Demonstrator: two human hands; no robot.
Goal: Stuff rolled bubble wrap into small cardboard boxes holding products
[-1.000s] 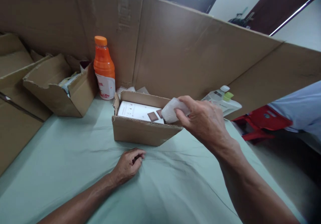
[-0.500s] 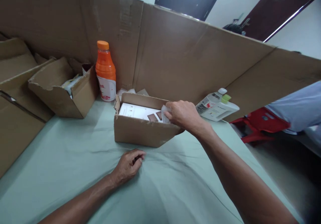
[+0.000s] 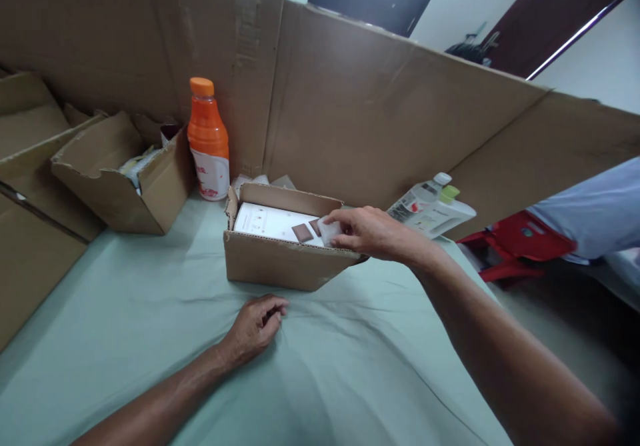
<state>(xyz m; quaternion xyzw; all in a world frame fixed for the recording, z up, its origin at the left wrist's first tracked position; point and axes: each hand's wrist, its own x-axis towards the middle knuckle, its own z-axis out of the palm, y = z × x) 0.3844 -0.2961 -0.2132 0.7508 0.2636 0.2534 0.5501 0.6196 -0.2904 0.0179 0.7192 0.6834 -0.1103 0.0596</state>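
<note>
My right hand [image 3: 373,231] is at the right end of a small open cardboard box [image 3: 280,264]. Its thumb and fingers are on either side of a small whitish, see-through packet [image 3: 329,231]. The packet lies on or just over a white printed carton [image 3: 265,219] inside the box. Two brown squares [image 3: 303,233] show on the carton top beside the packet. My left hand [image 3: 256,325] rests on the green cloth [image 3: 165,313] in front of the box. Its fingers are loosely curled, the thumb is apart from them, and nothing shows in it.
An orange-capped bottle [image 3: 209,143] stands behind the box, beside another open carton [image 3: 123,196] with packets inside. At right, a clear bottle [image 3: 417,199] and a white bottle [image 3: 445,221] lean near the cardboard wall [image 3: 360,113]. A red stool [image 3: 525,236] stands beyond the table edge.
My right hand has lowered slightly and its fingers have loosened around the packet, so more of it shows. My left hand stays in place.
</note>
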